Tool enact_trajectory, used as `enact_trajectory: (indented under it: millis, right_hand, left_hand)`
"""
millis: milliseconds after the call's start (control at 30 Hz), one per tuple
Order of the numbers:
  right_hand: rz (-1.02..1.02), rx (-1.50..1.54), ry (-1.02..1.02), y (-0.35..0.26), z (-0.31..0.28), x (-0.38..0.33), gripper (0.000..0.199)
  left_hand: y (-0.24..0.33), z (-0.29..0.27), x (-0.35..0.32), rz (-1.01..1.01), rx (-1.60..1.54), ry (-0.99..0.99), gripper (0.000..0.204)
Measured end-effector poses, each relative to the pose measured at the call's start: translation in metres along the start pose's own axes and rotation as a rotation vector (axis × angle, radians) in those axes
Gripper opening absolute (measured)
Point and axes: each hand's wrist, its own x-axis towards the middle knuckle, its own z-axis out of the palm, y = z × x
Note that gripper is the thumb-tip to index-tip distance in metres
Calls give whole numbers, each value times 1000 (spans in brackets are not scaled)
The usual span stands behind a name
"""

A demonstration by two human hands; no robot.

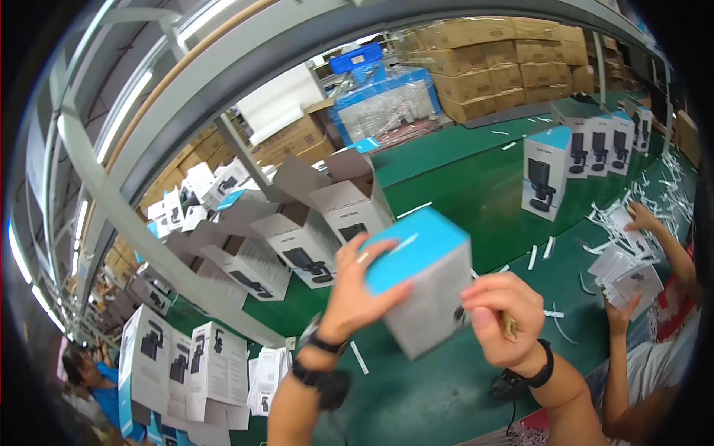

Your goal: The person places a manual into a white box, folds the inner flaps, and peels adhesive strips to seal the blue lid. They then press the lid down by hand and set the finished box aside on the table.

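A carton with a bright blue top and white-grey sides (430, 297) is tilted in front of me, somewhat blurred. My left hand (361, 286) grips it across the blue top, thumb and fingers spread over its left part. My right hand (507, 316) is curled closed at the carton's right side, its fingertips at the edge. Something small and yellowish shows among those fingers, too unclear to name. Behind the carton, open boxes printed with a microphone (303, 249) stand in a row with flaps raised.
Closed microphone boxes (547, 175) stand at the right on the green table (454, 178). White paper strips (532, 257) lie scattered. A co-worker's hands (625, 312) hold white sheets at the right. Flattened cartons (152, 357) and leaflets (268, 379) sit at lower left. A grey frame post (178, 267) rises nearby.
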Motion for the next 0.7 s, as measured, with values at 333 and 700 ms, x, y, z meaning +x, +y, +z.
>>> enact_trajectory:
  millis: [333, 700]
  right_hand:
    - [-88, 80, -154, 4, -19, 27, 7]
    - [78, 270, -147, 36, -24, 16, 5]
  left_hand:
    - [-44, 121, 140, 98, 405, 346, 65]
    - [-203, 10, 31, -692, 543, 570, 110]
